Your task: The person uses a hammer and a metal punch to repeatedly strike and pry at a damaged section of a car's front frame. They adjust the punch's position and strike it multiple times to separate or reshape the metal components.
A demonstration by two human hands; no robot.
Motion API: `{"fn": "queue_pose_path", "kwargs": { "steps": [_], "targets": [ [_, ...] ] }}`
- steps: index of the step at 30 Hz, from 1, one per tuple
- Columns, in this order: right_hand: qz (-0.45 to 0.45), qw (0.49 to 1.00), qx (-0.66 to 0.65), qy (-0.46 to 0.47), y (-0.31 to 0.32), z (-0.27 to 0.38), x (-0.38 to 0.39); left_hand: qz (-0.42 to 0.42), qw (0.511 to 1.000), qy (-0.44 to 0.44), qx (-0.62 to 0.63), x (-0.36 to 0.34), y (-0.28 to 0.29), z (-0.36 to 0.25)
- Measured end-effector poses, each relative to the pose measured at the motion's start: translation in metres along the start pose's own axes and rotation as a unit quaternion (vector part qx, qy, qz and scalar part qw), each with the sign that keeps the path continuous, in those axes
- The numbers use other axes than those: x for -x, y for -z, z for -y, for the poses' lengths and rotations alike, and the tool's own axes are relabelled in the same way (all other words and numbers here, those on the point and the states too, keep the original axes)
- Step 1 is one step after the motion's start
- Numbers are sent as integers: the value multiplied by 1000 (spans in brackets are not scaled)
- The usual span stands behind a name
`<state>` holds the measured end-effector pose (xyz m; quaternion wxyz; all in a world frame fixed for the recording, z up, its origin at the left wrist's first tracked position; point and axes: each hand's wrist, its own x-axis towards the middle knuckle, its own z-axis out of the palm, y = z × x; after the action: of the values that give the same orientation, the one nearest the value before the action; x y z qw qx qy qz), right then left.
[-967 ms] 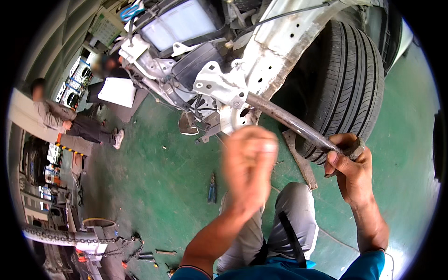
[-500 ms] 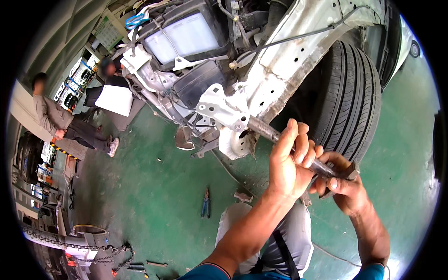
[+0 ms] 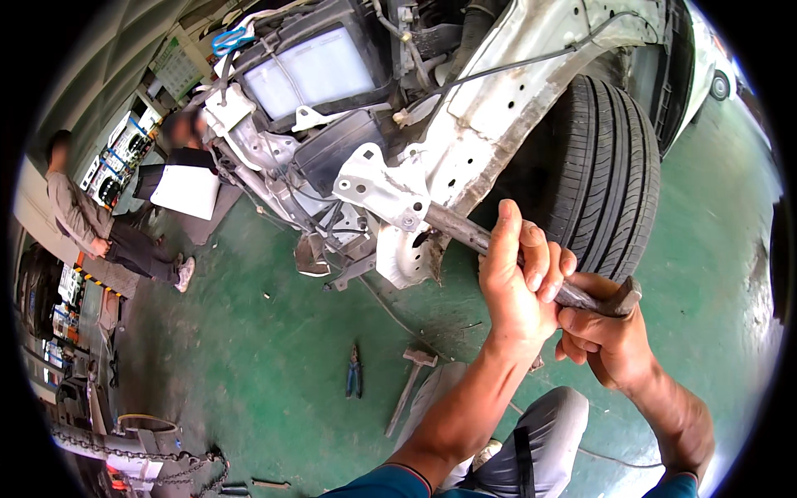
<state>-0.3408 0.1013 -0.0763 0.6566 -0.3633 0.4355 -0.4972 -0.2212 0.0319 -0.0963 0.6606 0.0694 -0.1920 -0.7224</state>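
A dark steel pry bar [image 3: 459,228] with a hooked end slants from a white metal bracket [image 3: 378,189] on the stripped car front down to the right. Its far end meets the bracket; whether it goes inside is hidden. My left hand [image 3: 523,286] is wrapped round the bar's middle, thumb pointing up along it. Lower down, my right hand [image 3: 613,339] grips the bar just short of the hooked end. The bracket sits at the front end of the white, dirty frame rail [image 3: 490,116].
A tyre [image 3: 610,183] stands close beyond my hands. Pliers with blue handles [image 3: 354,378] and a hammer [image 3: 408,388] lie on the green floor [image 3: 249,357]. At left are a standing person [image 3: 79,207], another person farther back, and a chain [image 3: 178,456] near the lower left.
My right hand has shifted its hold, its fingers now closed around the bar near the hook. The view has moved, and more of the hammer shows beside my leg.
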Motion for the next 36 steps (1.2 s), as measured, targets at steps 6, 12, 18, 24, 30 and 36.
{"fn": "queue_pose_path", "kwargs": {
  "steps": [6,12,18,24,30,36],
  "targets": [
    [-6,995,92,-25,-4,31,4,-24,999,25,29,-2,-14,-4],
    [0,997,67,-26,13,20,-7,17,1000,20,3,-6,0,8],
    [47,996,74,1,27,7,-18,22,993,90,-79,6,5,19],
    [57,996,50,56,17,2,-17,-14,997,62,-39,4,-6,18],
    [13,995,70,74,15,15,-11,-72,995,50,-38,0,-26,23],
    [34,995,92,34,0,33,-13,-74,996,42,-6,1,-29,14]
  ]
}}
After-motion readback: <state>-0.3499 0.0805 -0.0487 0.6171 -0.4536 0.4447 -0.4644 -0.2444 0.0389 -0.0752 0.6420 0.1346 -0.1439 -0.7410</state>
